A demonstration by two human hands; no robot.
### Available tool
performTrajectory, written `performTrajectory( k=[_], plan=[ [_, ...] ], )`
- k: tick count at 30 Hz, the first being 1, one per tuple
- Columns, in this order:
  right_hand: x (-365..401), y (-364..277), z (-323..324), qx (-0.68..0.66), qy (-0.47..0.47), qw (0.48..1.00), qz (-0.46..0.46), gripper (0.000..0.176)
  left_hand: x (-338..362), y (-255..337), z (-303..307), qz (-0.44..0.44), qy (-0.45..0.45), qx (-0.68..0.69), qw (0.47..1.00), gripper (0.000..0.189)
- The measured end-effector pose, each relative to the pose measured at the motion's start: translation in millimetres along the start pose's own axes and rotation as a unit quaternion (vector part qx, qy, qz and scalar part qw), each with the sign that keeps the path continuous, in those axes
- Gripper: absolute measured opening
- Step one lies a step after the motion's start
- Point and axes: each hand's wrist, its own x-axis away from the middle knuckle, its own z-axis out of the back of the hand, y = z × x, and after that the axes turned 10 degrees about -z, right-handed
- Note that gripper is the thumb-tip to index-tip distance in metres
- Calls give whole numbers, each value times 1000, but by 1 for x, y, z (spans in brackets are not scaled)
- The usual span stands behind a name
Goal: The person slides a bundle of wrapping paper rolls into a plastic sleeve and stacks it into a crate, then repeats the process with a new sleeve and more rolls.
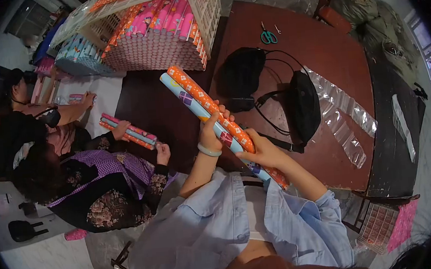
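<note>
Two wrapped rolls, an orange roll & a lt-blue roll, lie side by side, touching, in the person's hands, held diag. above the table edge in front of the shirt. Whether more rolls sit underneath: can't tell. L hand is closed round both approx. midway, fingertips showing past the orange one, palm hidden. R hand grips lower down, thumb over the lt-blue one; some fingers hidden. Near ends by the shirt are partly covered & hard to make out.

Long axis runs upper-L to lower-R; far ends point up-L, twd the crate of stacked rolls, which is cut off at top. Pic corners are dark. Black bags lie on the table, R of the rolls, w/ clear plastic partly behind. At L, a co-worker holds other rolls.
</note>
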Motion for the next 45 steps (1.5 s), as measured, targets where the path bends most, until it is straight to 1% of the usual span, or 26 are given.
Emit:
performTrajectory(
  k=[1,2,4,5,7,11,13,14,16,19,23,26,28,30,31,32,34,36,37,38,39,40,42,43,44,45],
  plan=[
    [-4,-5,-2,32,39,999,-21,62,1,-2,0,0,-1,0,1000,38],
    [-7,-9,-4,33,39,998,-19,62,2,-5,-1,-10,-4,-8,1000,38],
    [-18,-17,-7,173,99,980,-11,68,2,-11,2,-25,-3,-22,999,38],
    [-22,-20,-8,174,95,980,-2,68,4,-13,-3,-32,-1,-29,999,37],
    [-27,-24,-9,237,126,963,-11,68,4,-16,-4,-57,-2,-40,998,37],
    [-33,-6,-19,234,155,957,68,68,8,-13,-2,-69,-11,-72,995,37],
    [-31,-8,-27,250,181,951,19,63,12,-14,-1,-81,-14,-75,994,37],
    [-30,-8,-31,251,180,951,24,63,14,-15,0,-84,-15,-76,993,38],
    [-31,-7,-37,262,243,933,50,63,13,-17,5,-86,-10,-75,993,37],
    [-36,2,-44,259,263,928,57,62,13,-19,7,-92,-9,-94,991,37],
    [-38,3,-46,257,272,926,47,61,9,-19,14,-70,-3,-90,993,38],
    [-42,6,-48,259,274,926,19,57,6,-24,32,-43,-7,-79,996,39],
    [-44,8,-48,252,251,934,-9,51,6,-26,40,-33,-13,-80,996,41],
    [-47,14,-49,257,251,933,-16,49,5,-23,43,17,4,-102,995,53],
    [-48,17,-48,262,250,932,-23,47,1,-21,45,17,3,-102,995,53],
    [-49,15,-45,262,251,932,-21,47,-3,-20,48,17,-41,-60,997,58],
    [-46,12,-40,246,245,936,-58,47,-16,-14,67,16,-116,-5,993,66],
    [-44,20,-35,240,257,934,-67,47,-40,5,96,-9,27,17,999,57],
    [-41,26,-32,233,267,932,-76,47,-58,26,92,-75,43,-107,990,53],
    [-39,33,-30,233,267,932,-78,47,-81,48,89,-139,59,-229,962,48],
    [-35,41,-28,232,271,930,-85,52,-107,68,92,-197,58,-337,919,45],
    [-32,48,-26,230,275,929,-91,56,-134,87,92,-252,55,-439,861,41],
    [-25,57,-24,223,274,929,-112,53,-184,124,83,-248,38,-434,865,36],
    [-23,61,-26,216,272,929,-131,51,-207,136,77,-232,50,-427,873,34],
    [-20,60,-28,216,272,929,-131,51,-227,143,72,-215,61,-419,880,33],
    [-17,58,-29,209,268,927,-157,51,-245,146,72,-216,61,-419,880,33]
  ],
)
